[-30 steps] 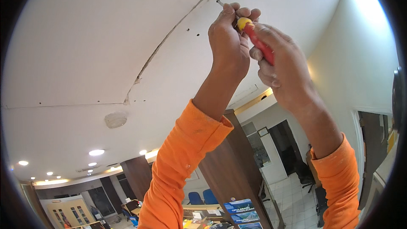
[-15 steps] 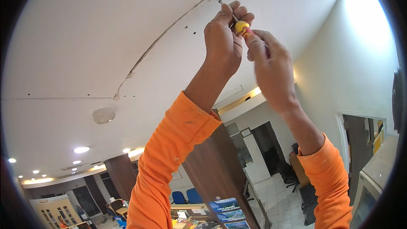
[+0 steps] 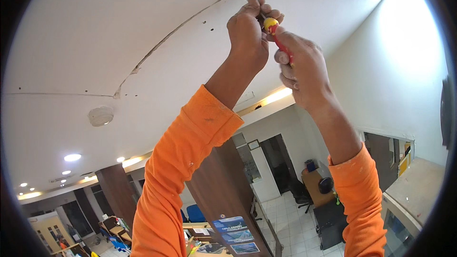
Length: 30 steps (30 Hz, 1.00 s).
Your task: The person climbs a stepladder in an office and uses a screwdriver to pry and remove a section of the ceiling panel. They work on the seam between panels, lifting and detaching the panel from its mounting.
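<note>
Overhead, a screwdriver [image 3: 271, 23] with a red and yellow handle points up at the white ceiling panel [image 3: 190, 62]. My right hand [image 3: 308, 69] is closed around the red handle, its thumb near the yellow collar. My left hand [image 3: 247, 35] pinches the thin shaft close to the tip, its other fingers curled beside the shaft. The tip meets the panel just below a curved seam [image 3: 169, 40]; whether a screw sits there is too small to tell. Several dark dots mark the panel to the left of my hands.
A round whitish fixture [image 3: 101, 116] is on the ceiling at left, with lit downlights [image 3: 73, 157] beyond. Below stands a brown wood-clad column [image 3: 223, 181] bearing posters [image 3: 235, 233]. An office chair [image 3: 300, 192] and desk are at lower right, a cabinet [image 3: 419, 185] at far right.
My right hand has turned on the handle, leaving more of the red grip showing. My left hand keeps its pinch on the shaft. The room has shifted leftward in view.
</note>
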Available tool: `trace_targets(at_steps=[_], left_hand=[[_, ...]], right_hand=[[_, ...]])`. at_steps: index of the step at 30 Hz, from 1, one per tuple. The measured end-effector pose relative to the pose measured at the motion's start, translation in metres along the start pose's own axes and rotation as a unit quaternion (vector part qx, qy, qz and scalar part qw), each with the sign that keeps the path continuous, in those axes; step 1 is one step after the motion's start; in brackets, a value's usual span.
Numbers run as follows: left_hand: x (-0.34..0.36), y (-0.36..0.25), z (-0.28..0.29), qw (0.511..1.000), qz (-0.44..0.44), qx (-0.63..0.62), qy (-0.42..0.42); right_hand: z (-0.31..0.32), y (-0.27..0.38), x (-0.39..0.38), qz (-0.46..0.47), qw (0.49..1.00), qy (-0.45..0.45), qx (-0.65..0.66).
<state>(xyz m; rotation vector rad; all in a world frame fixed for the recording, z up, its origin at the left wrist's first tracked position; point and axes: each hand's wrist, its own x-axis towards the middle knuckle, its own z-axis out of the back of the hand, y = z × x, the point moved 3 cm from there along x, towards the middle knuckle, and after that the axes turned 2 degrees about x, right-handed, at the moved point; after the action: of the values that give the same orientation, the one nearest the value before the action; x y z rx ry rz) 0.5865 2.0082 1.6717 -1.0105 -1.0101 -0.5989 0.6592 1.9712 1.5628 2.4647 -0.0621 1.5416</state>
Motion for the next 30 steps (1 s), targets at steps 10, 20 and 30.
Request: trace_targets(at_steps=[10, 20, 30], left_hand=[[-0.003, -0.008, 0.001, 0.993, -0.021, 0.111, -0.02], [0.005, -0.011, 0.009, 1.0, 0.013, 0.024, 0.003], [0.008, -0.006, 0.004, 0.998, 0.005, -0.044, 0.038]], right_hand=[[-0.011, -0.004, -0.009, 0.302, 0.882, -0.107, -0.347], [-0.016, 0.004, -0.006, -0.172, 0.944, 0.088, 0.269], [0.0, 0.01, 0.012, -0.156, 0.933, 0.139, 0.293]])
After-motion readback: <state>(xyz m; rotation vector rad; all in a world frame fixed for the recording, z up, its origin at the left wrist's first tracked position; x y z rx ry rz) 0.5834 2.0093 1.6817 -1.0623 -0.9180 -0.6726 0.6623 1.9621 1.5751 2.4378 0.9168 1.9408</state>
